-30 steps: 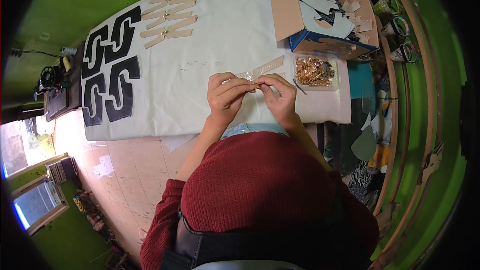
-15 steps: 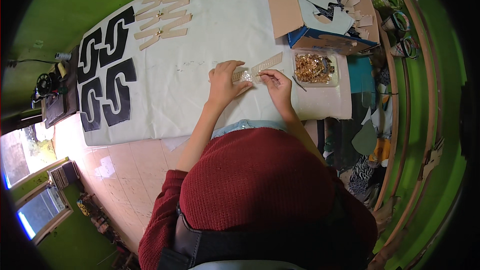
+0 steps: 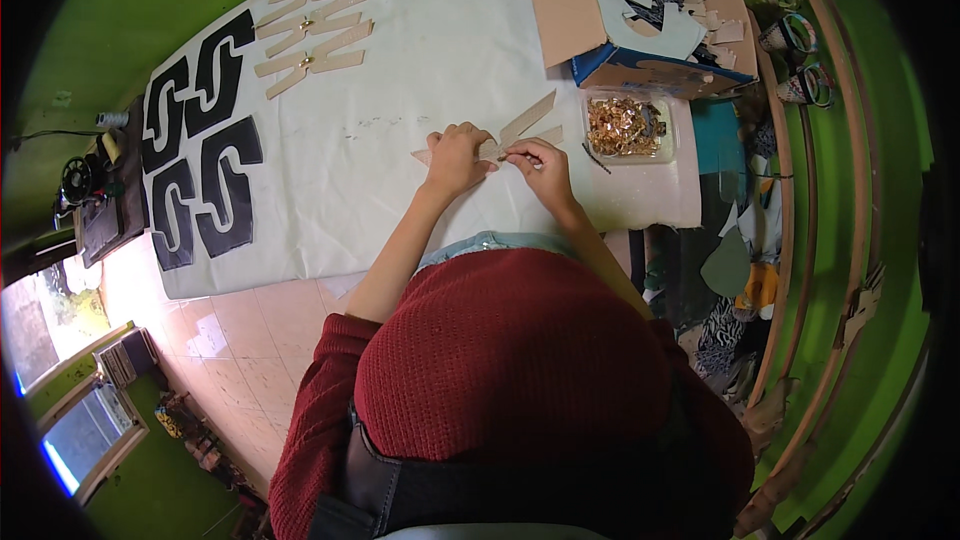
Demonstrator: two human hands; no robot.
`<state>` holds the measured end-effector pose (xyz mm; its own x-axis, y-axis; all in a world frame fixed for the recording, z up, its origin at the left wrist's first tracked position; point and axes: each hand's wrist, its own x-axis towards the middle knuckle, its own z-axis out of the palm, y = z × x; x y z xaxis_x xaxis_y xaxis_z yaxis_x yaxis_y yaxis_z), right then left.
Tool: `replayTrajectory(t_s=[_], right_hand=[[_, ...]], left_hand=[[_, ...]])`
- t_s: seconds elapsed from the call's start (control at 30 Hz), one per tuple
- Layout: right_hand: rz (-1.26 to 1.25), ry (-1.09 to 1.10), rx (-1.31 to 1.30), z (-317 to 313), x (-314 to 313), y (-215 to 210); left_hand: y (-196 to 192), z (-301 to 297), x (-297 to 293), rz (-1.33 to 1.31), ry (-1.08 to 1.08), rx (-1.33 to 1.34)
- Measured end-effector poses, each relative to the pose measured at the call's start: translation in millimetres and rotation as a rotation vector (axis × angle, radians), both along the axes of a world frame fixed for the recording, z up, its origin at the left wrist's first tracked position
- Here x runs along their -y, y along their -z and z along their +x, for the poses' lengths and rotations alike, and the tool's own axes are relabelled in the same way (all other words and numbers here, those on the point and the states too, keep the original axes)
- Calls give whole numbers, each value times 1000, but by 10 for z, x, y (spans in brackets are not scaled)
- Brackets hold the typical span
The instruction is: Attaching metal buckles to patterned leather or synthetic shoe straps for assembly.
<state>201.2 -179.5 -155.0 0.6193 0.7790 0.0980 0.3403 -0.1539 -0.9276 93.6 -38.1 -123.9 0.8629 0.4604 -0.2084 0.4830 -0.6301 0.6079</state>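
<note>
A beige crossed strap piece (image 3: 527, 118) lies on the white table covering, its arms splaying out on both sides of my hands. My left hand (image 3: 457, 162) is closed over its left part, fingers curled and thumb pressed near the middle. At the crossing, the thumb and fingers of my right hand (image 3: 544, 173) pinch together on something too small to make out. Both hands almost touch there. Just right of my right hand, a clear tray (image 3: 668, 145) holds many small gold metal fittings (image 3: 622, 126). Beside it lies a thin dark tool (image 3: 597, 159).
Several beige crossed straps with gold fittings (image 3: 305, 27) lie at the far left. Black S-shaped cutouts (image 3: 228, 185) lie nearer the left edge. An open cardboard box (image 3: 560, 2) of scraps stands at the far right. A dark machine (image 3: 85, 175) is beyond the left end.
My left hand's spread fingers have curled closed over the strap piece. My right hand has shifted slightly left, closer to the crossing. The whole view has moved a little.
</note>
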Motion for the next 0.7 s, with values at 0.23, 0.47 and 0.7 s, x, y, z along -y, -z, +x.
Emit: replayTrajectory(t_s=[0.23, 0.47, 0.7], right_hand=[[-13, 47, -16, -60, -3, -3], [-31, 97, 34, -76, -9, 7], [-35, 88, 38, -61, -7, -18]], left_hand=[[69, -25, -2, -21, -8, 83], [80, -42, -3, -7, 0, 134], [77, -52, 3, -22, 0, 136]])
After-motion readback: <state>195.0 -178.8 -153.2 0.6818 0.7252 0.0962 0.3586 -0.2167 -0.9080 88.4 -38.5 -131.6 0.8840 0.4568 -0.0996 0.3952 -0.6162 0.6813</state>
